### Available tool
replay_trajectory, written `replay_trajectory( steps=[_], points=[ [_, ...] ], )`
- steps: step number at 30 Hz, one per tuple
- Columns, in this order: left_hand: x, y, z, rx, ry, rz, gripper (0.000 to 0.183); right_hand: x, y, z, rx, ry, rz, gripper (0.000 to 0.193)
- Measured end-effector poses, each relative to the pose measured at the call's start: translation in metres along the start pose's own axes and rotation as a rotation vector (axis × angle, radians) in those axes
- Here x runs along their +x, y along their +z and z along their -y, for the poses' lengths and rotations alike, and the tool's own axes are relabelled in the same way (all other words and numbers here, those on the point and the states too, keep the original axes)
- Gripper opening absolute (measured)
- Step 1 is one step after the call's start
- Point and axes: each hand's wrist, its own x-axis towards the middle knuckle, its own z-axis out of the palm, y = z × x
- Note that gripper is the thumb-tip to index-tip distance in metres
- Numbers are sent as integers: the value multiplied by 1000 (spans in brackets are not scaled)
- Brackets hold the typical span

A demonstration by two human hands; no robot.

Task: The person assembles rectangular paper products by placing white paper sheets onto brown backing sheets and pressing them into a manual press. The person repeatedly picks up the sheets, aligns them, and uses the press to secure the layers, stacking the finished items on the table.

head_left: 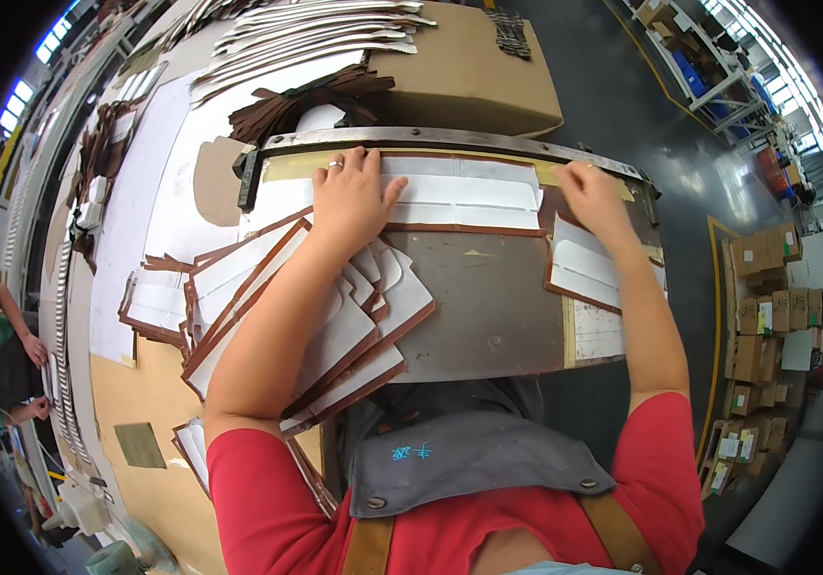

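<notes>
A long white panel with brown edges (469,199) lies along a metal bar (450,139) on the grey work plate. My left hand (354,196) rests over its left part, fingers stretched toward the bar and thumb apart. Just past the panel's right end, my right hand (593,196) is closed, fingers curled near the bar. Whatever it may be pinching is hidden. Below my right wrist lies a smaller white piece with brown edges (582,264). A fanned pile of similar white, brown-edged pieces (349,335) spreads under and beside my left forearm.
Beyond the bar sit a bundle of brown strips (311,101), a stack of pale strips (320,38) and a large cardboard box (469,72). Cartons (766,316) stand at the right. At the far left, another person's hands (35,350) are at a long bench.
</notes>
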Motion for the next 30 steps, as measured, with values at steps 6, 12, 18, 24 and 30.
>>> replay_trajectory(
  steps=[6, 12, 18, 24, 30],
  points=[
    [13, -14, 16, -133, -83, 107, 48, -5, 35, 12, 203, 15, -77, 19],
    [33, -5, -25, -87, 291, 144, 39, 10, 26, -5, 208, -116, -188, 19],
    [40, 21, -78, -113, 434, 86, 36, 10, 27, -3, -104, -297, -129, 25],
    [32, 35, -70, -239, 421, -35, 32, 14, 4, -10, -394, -434, -125, 29],
    [35, 33, -63, -379, 409, 48, 34, 27, 37, 25, 71, -475, -108, 28]
  ],
)
